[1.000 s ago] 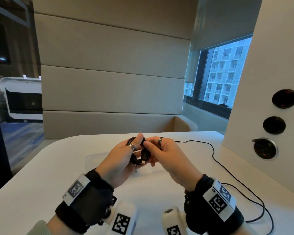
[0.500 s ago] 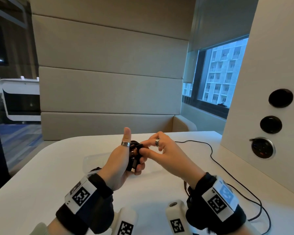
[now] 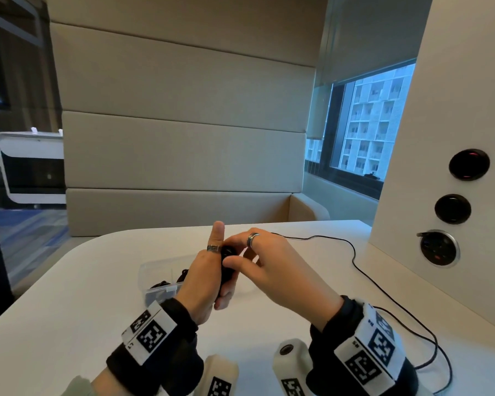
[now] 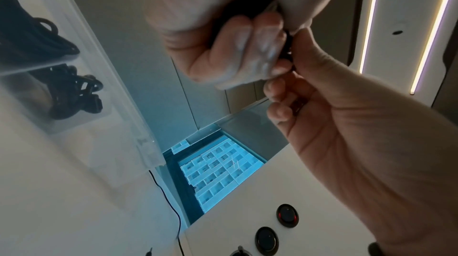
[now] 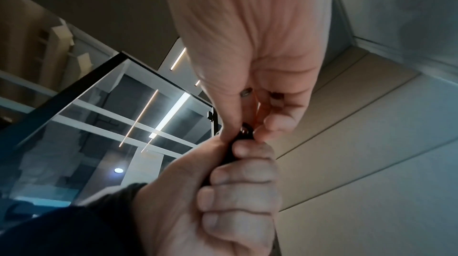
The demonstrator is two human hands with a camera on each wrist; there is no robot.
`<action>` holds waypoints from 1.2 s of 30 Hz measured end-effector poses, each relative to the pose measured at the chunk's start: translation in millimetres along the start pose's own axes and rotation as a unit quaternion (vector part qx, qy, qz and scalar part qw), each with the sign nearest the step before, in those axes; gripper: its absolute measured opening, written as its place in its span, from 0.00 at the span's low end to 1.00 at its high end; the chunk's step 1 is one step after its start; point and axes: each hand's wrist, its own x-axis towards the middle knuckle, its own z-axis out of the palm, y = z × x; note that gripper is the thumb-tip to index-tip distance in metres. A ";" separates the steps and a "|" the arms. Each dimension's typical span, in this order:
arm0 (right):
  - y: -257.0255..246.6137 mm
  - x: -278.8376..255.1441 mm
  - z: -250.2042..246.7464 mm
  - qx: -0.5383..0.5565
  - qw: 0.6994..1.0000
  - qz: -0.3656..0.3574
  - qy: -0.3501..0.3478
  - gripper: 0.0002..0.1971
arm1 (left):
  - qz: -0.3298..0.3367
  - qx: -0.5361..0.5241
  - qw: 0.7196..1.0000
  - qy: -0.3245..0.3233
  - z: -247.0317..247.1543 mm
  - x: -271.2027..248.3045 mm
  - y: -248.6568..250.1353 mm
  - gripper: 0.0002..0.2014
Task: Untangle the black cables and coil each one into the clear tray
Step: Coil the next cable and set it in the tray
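A small coiled black cable (image 3: 227,254) is held upright above the white table. My left hand (image 3: 220,284) grips its lower part in curled fingers, thumb pointing straight up. From the right, my right hand (image 3: 236,260) pinches the coil's top end (image 5: 244,133) between thumb and fingertips. Most of the coil is hidden inside the fist (image 5: 238,182). Behind my left hand lies the clear tray (image 3: 155,270). The left wrist view shows two bundled black cables, one (image 4: 32,35) and the other (image 4: 74,95), on either side of a divider in the tray.
A thin loose black cable (image 3: 355,261) snakes over the table's right side and loops near my right wrist. A white side panel with round black sockets (image 3: 439,247) stands at the right. A padded beige bench back lies beyond the table.
My left thumb has come off the coil and now points up, while the left fingers have closed round the coil. The right hand has shifted onto the coil's top. The tray has come into sight.
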 end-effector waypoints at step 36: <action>115.3 81.8 64.6 -0.177 0.943 0.175 -0.221 0.13 | -0.061 0.450 0.890 -0.042 -63.8 57.3 -35.4 0.11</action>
